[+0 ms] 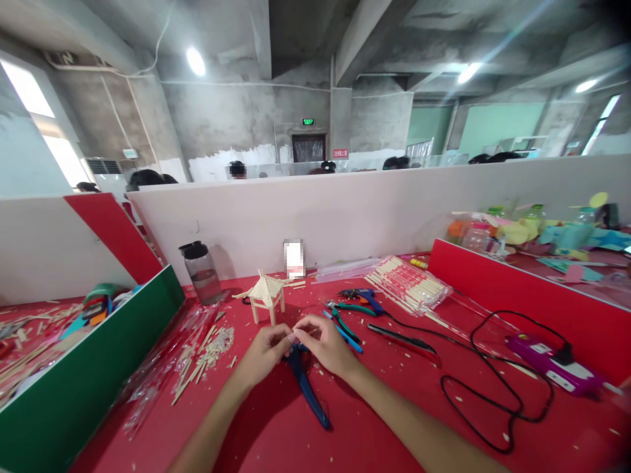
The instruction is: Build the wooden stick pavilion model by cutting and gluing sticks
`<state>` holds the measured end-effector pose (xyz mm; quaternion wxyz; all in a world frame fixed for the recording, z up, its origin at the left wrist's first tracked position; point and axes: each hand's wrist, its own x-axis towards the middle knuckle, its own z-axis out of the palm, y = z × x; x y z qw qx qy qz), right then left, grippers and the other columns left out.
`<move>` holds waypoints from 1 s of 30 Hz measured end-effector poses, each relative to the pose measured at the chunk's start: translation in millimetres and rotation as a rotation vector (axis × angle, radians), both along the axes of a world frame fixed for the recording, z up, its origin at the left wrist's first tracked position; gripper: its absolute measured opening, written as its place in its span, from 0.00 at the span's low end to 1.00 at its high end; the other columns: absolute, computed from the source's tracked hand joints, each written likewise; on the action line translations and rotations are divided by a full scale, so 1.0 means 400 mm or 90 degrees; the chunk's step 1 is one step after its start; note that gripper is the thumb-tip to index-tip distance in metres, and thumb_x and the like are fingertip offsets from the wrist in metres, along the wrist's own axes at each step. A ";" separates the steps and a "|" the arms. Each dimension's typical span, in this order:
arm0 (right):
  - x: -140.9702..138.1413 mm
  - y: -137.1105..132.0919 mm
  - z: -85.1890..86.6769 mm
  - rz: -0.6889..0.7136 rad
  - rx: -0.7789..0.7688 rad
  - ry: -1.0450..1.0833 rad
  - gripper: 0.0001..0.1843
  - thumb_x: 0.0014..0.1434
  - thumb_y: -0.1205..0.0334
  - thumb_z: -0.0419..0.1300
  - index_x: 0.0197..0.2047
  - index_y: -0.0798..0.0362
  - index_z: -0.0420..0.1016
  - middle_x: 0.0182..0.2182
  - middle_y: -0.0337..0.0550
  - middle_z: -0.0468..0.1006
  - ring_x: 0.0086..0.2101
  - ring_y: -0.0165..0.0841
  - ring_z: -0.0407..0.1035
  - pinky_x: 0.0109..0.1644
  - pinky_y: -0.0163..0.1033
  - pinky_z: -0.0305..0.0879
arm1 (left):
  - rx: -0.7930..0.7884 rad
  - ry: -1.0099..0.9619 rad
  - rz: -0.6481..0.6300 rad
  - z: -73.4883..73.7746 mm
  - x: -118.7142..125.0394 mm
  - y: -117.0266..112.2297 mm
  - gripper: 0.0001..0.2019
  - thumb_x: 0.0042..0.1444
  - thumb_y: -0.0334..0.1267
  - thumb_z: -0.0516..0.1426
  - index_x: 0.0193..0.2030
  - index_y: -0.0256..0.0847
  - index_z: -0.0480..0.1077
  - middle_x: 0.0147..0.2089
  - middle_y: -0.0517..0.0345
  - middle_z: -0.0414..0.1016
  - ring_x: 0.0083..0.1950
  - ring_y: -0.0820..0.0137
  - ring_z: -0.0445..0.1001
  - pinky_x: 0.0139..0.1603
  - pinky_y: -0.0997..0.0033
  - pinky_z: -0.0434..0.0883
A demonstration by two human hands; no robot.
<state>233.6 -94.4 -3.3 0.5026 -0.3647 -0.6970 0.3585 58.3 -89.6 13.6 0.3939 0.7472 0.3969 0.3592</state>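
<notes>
Pinching a short wooden stick between their fingertips, the left hand and right hand hover over blue-handled cutters. Just beyond, the stick pavilion stands roofed on its legs, seemingly well along, with loose sticks lying unused nearby.

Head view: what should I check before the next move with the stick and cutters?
1. Stick pinched by left hand and right hand: ok.
2. Cutters lying free beneath the hands: ok.
3. Model upright, apart from hands: ok.
4. Cable away from the hands: ok.
5. Work spot free of scraps: not ok.
6. Stick's ends trimmed: cannot tell.
</notes>
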 end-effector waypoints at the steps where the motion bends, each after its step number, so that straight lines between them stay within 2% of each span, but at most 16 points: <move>1: 0.000 0.001 -0.002 0.004 -0.002 0.005 0.10 0.63 0.58 0.58 0.37 0.55 0.76 0.33 0.42 0.79 0.36 0.33 0.74 0.41 0.35 0.68 | 0.006 0.007 0.002 -0.003 0.000 0.001 0.20 0.60 0.52 0.55 0.28 0.37 0.69 0.23 0.63 0.65 0.26 0.73 0.63 0.29 0.75 0.60; 4: 0.001 0.005 -0.008 0.002 -0.008 0.012 0.10 0.64 0.57 0.57 0.37 0.54 0.74 0.34 0.42 0.79 0.36 0.33 0.73 0.41 0.35 0.68 | 0.024 0.021 0.015 -0.011 -0.003 0.003 0.19 0.61 0.51 0.55 0.28 0.37 0.69 0.23 0.63 0.64 0.26 0.73 0.62 0.29 0.75 0.59; 7: 0.006 0.010 -0.012 0.004 -0.037 0.027 0.10 0.65 0.56 0.55 0.39 0.54 0.72 0.35 0.43 0.78 0.35 0.33 0.73 0.37 0.34 0.68 | 0.062 0.027 0.067 -0.012 -0.003 0.000 0.16 0.61 0.49 0.55 0.30 0.38 0.69 0.24 0.63 0.65 0.26 0.73 0.63 0.29 0.75 0.60; 11: 0.013 0.018 -0.013 0.043 -0.090 0.056 0.12 0.64 0.54 0.56 0.38 0.54 0.71 0.30 0.42 0.77 0.32 0.33 0.73 0.30 0.32 0.66 | 0.123 0.023 0.132 -0.004 -0.001 -0.011 0.11 0.61 0.45 0.56 0.41 0.39 0.71 0.31 0.61 0.72 0.26 0.74 0.64 0.29 0.75 0.62; 14: 0.013 0.023 -0.018 0.067 -0.097 0.060 0.12 0.62 0.54 0.57 0.38 0.55 0.73 0.30 0.42 0.77 0.32 0.33 0.72 0.29 0.33 0.66 | 0.166 0.039 0.132 0.002 0.000 -0.014 0.12 0.61 0.43 0.56 0.46 0.41 0.72 0.36 0.59 0.76 0.27 0.74 0.66 0.31 0.74 0.64; 19: 0.010 0.026 -0.025 0.097 -0.130 0.068 0.12 0.60 0.54 0.59 0.37 0.55 0.75 0.28 0.40 0.76 0.25 0.30 0.69 0.28 0.34 0.66 | 0.236 0.061 0.106 0.004 -0.004 -0.013 0.10 0.62 0.42 0.56 0.38 0.40 0.75 0.34 0.57 0.76 0.32 0.72 0.70 0.35 0.74 0.66; 22: 0.011 0.025 -0.021 0.100 -0.137 0.074 0.12 0.59 0.54 0.61 0.38 0.55 0.77 0.28 0.40 0.77 0.26 0.30 0.69 0.29 0.34 0.66 | 0.256 0.069 0.100 0.002 -0.007 -0.014 0.10 0.63 0.42 0.54 0.37 0.40 0.74 0.34 0.57 0.75 0.34 0.71 0.71 0.37 0.74 0.66; 26: 0.012 0.022 -0.015 0.071 -0.082 0.020 0.10 0.59 0.57 0.62 0.36 0.56 0.79 0.31 0.43 0.80 0.31 0.33 0.73 0.35 0.34 0.68 | 0.247 0.100 0.124 -0.002 -0.007 -0.015 0.09 0.63 0.39 0.54 0.36 0.41 0.72 0.34 0.58 0.74 0.33 0.71 0.70 0.37 0.74 0.65; 30: 0.007 0.014 -0.014 0.037 -0.031 -0.054 0.10 0.60 0.61 0.60 0.34 0.56 0.80 0.30 0.44 0.81 0.32 0.35 0.75 0.36 0.34 0.67 | 0.247 0.160 0.140 -0.004 -0.007 -0.017 0.06 0.61 0.34 0.53 0.33 0.41 0.70 0.33 0.58 0.74 0.35 0.70 0.71 0.38 0.73 0.64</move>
